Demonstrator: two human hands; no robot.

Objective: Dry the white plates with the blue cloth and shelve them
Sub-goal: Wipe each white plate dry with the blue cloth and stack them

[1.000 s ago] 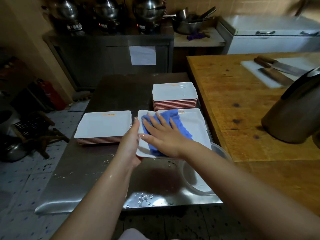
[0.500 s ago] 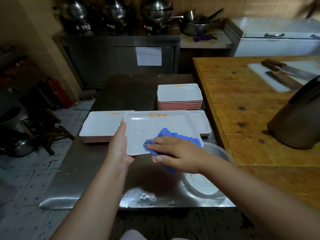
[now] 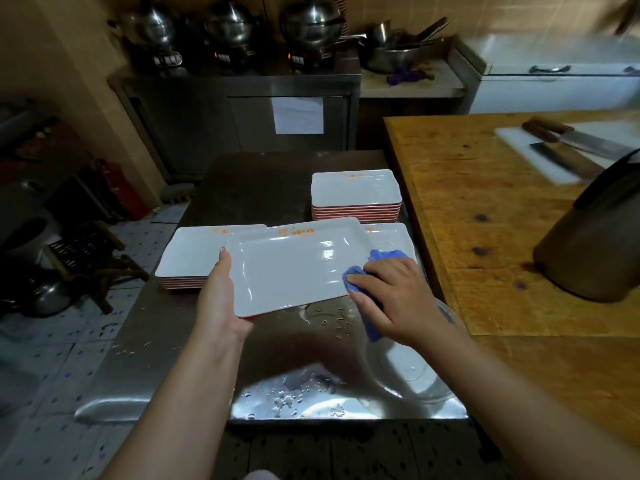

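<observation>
The left hand (image 3: 221,299) holds a white rectangular plate (image 3: 294,268) by its left short edge, with the thumb lying along the rim on top and the other fingers hidden below, so I cannot tell how they lie. The plate is lifted above the steel table (image 3: 166,341) and tilted a little, probably so that the right hand (image 3: 398,299) can reach its right edge. This hand grips the blue cloth (image 3: 377,268), bunched, with the fingers curled around it and pressed against the right rim of the plate; I judge it is wiping that edge.

Left of the held plate, a stack of plates (image 3: 187,258) sits on the table; it looks like the dried pile. Behind the held plate is a taller stack (image 3: 355,194), and right of it another plate (image 3: 394,237) lies partly covered. Water drops lie on the table below the held plate. A clear bowl (image 3: 412,372) stands on the table near the right wrist.

Each plate carries a small orange logo with writing on the far rim; the characters are too small to read.
</observation>
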